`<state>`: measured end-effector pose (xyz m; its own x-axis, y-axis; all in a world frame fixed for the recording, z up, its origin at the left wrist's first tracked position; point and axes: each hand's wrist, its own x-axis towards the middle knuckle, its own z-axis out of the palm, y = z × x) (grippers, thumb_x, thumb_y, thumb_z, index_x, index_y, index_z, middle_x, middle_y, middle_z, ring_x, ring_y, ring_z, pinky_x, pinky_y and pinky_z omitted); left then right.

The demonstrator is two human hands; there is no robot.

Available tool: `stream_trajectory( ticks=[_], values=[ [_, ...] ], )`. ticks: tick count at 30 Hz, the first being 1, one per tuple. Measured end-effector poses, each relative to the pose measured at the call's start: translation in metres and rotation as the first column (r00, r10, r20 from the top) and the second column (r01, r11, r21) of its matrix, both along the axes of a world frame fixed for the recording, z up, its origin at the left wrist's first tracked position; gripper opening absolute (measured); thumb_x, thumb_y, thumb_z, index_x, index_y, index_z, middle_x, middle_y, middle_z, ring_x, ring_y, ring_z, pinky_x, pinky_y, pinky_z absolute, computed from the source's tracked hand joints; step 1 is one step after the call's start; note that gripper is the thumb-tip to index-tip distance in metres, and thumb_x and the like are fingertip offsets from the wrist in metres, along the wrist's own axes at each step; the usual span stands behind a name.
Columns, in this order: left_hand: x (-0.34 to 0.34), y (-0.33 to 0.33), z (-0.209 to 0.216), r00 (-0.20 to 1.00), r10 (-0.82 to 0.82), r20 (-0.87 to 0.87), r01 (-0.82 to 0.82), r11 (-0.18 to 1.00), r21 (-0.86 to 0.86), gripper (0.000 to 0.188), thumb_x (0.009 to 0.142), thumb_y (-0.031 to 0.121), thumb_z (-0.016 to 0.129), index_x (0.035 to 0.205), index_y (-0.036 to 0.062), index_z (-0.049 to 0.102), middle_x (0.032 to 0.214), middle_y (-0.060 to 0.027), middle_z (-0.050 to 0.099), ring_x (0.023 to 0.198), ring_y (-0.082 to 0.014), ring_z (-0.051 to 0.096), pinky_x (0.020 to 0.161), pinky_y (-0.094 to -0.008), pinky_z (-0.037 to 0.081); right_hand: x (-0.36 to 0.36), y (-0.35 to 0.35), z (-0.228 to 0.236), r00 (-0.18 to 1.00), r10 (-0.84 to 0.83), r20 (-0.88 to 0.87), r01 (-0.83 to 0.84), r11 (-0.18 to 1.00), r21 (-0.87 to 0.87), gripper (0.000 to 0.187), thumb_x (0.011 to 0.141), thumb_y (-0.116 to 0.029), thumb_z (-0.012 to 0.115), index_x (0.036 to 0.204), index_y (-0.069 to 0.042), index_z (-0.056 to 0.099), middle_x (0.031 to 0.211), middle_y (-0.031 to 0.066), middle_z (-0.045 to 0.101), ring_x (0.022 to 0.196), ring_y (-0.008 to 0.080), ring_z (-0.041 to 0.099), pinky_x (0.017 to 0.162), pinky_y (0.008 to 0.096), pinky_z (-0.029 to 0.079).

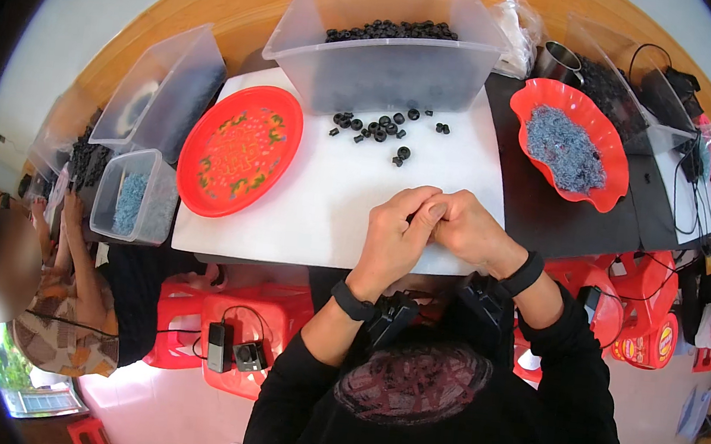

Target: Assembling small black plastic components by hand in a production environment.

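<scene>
Close together above the front of the white board [330,219], my left hand [395,233] and my right hand [477,233] meet with curled fingers. Both are closed, thumbs near each other, and whatever is pinched between them is hidden. Beyond my hands lie several small black round parts [381,129], scattered loosely on the board. Behind these stands a large clear plastic bin [380,69] with many more black parts inside. A red patterned round tray [195,179] rests at the left of the board.
On the right, a red scalloped dish [531,97] holds small grey-blue pieces, near a metal mug [560,63]. At left stand a clear tub [157,210] and a larger clear bin [159,71]. A co-worker [73,314] sits far left. Red stools [244,332] stand below.
</scene>
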<state>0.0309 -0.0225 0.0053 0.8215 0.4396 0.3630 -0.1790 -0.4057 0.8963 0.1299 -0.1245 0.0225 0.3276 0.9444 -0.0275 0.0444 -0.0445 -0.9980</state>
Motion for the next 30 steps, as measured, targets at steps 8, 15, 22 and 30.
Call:
stream_trajectory(
  ticks=[8,15,22,30],
  values=[
    [0.002,-0.006,-0.004,0.998,-0.004,0.069,0.026,0.947,-0.319,0.024,0.086,0.017,0.059,0.099,-0.0023,0.059,0.08,-0.0096,0.06,0.072,-0.0142,0.057,0.065,-0.027,0.047,-0.005,0.001,0.002,0.978,-0.02,-0.206,0.039,0.995,0.089,0.015,0.082,0.006,0.048,0.087,0.008,0.061,0.084,0.0087,0.063,0.077,0.0134,0.058,0.067,0.0272,0.049],
    [0.006,-0.006,-0.004,0.995,0.054,0.087,-0.064,0.992,0.11,0.02,0.084,0.015,0.06,0.096,-0.0005,0.06,0.08,-0.015,0.06,0.07,-0.0258,0.058,0.064,-0.0321,0.047,-0.003,-0.001,0.0,0.993,-0.071,-0.092,0.072,0.997,0.005,0.015,0.081,0.007,0.047,0.083,0.007,0.061,0.08,0.0086,0.062,0.074,0.0124,0.056,0.065,0.0258,0.047],
    [0.002,-0.004,-0.007,0.998,0.047,0.043,-0.047,0.999,-0.01,0.023,0.086,0.016,0.058,0.101,-0.0025,0.058,0.084,-0.0146,0.061,0.075,-0.0219,0.06,0.065,-0.0306,0.048,-0.006,-0.002,-0.004,0.996,-0.053,-0.07,0.057,0.997,0.055,0.015,0.082,0.005,0.048,0.088,0.005,0.061,0.082,0.0081,0.062,0.073,0.0111,0.055,0.066,0.026,0.047],
    [-0.006,-0.006,-0.013,0.993,0.011,0.114,0.031,0.931,-0.363,0.036,0.092,0.018,0.048,0.12,-0.0047,0.044,0.105,-0.0158,0.055,0.086,-0.0209,0.059,0.077,-0.0315,0.05,-0.012,-0.036,0.047,0.978,-0.197,0.068,0.203,0.974,-0.103,0.018,0.084,-0.001,0.051,0.099,0.007,0.057,0.084,0.0097,0.062,0.073,0.0147,0.062,0.066,0.0259,0.05]
  ],
)
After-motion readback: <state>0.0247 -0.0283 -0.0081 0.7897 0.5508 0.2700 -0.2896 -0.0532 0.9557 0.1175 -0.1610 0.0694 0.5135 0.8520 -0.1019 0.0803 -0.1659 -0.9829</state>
